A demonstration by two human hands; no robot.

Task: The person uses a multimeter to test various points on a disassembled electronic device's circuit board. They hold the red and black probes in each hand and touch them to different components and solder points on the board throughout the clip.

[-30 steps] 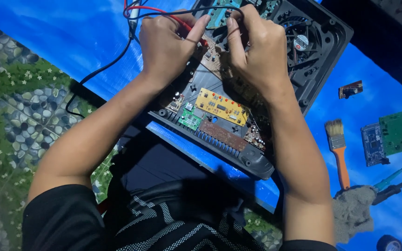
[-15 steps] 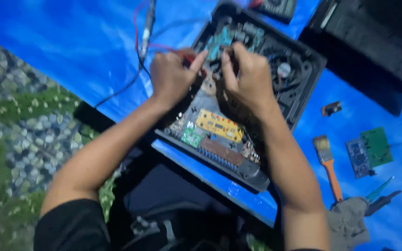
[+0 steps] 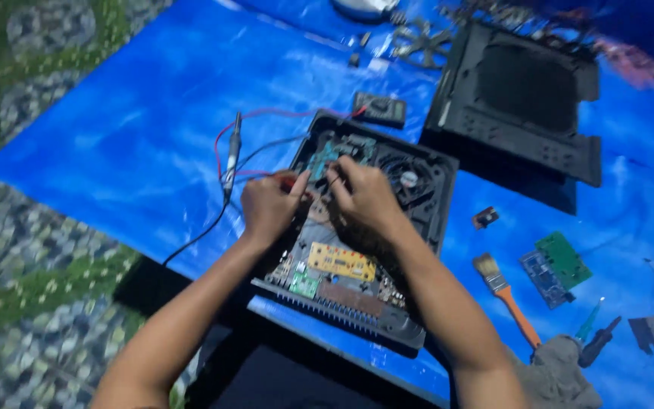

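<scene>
Opened black plastic device case w/ exposed circuit boards (image 3: 357, 265) lies on the blue tarp sheet (image 3: 130, 136), mid-frame. Left hand (image 3: 270, 204) looks pinched on a red-tipped probe; right hand (image 3: 365, 198) has curled fingers pressed onto the board, grip unclear. Best to keep wrists braced, tips steady, red & black leads (image 3: 225, 151) clear. Vs earlier frame: view pulled back, black lid panel (image 3: 524, 98) and small dark meter (image 3: 380, 110) now visible; hands same spot.
</scene>
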